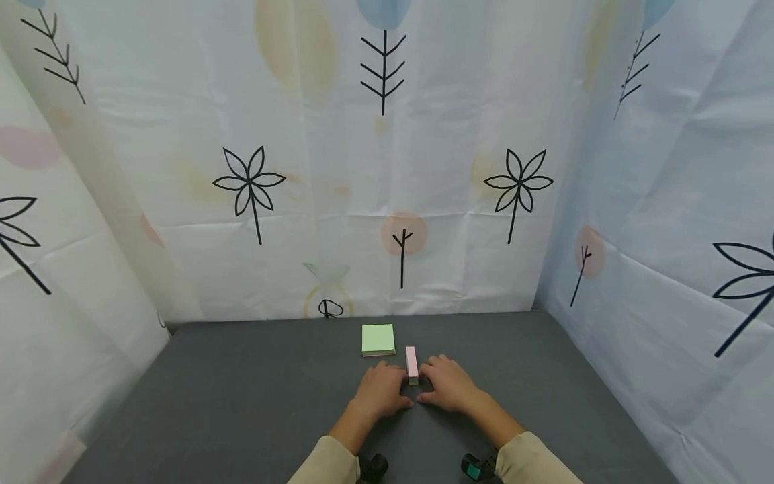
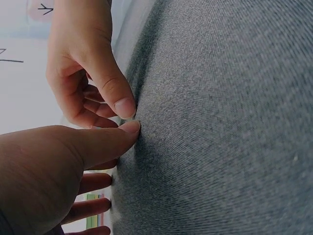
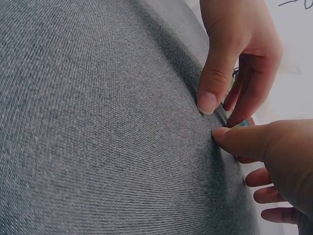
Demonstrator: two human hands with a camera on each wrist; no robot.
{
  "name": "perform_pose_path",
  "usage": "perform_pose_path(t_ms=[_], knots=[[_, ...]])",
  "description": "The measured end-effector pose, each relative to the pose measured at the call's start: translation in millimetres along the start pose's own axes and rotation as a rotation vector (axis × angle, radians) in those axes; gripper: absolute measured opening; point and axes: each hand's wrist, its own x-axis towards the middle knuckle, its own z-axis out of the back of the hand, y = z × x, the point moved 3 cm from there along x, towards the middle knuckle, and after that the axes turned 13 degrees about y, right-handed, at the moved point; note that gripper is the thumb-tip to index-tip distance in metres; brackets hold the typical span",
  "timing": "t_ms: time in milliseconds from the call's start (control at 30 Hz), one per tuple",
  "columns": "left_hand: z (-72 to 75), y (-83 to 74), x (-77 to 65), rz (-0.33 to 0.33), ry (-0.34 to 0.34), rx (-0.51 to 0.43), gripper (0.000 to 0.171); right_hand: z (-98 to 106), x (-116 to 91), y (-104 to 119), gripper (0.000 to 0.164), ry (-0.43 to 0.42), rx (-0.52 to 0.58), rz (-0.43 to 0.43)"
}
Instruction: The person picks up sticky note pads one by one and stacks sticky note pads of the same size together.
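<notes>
A narrow pink block [image 1: 412, 363], perhaps a small paper pad, lies lengthwise on the dark table between the two hands. Along its left side is my left hand [image 1: 381, 391], fingertips down at the table and close to the block. Opposite, my right hand [image 1: 449, 384] has its fingers loosely bent by the block's right side. Both thumbs come near each other in front of the block's near end; in the left wrist view the left thumb [image 2: 115, 142] almost meets the right thumb [image 2: 117, 93]. Whether any fingertip touches the block is hard to tell.
A square light green sticky-note pad [image 1: 377, 339] lies just beyond the left hand, left of the block. White patterned cloth [image 1: 387, 168] hangs behind the grey table [image 1: 254, 396] and along both sides.
</notes>
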Motion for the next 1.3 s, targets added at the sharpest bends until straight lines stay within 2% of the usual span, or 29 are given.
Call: perform_pose_path(t_ms=[500,900,1033,1133,1300], knots=[[4.8,-2.7,-1.3,0.001,0.047,0.044,0.038,-0.3,-3.3,4.9,0.032,-0.039,-0.026,-0.012],[1.9,10.5,-5.8,0.005,0.027,-0.025,0.040,-0.4,-13.5,-2.0,0.025,-0.214,0.106,0.007],[1.9,18.8,-12.8,-0.020,-0.002,-0.038,0.039,-2.7,-17.8,-7.9,0.026,-0.246,0.167,0.007],[1.6,27.2,-20.4,-0.044,-0.038,-0.066,0.038,-4.3,-23.0,-16.1,0.027,-0.262,0.212,-0.027],[1.1,49.5,-38.1,-0.085,-0.117,-0.122,0.038,-4.7,-37.6,-34.0,0.027,-0.282,0.263,-0.092]])
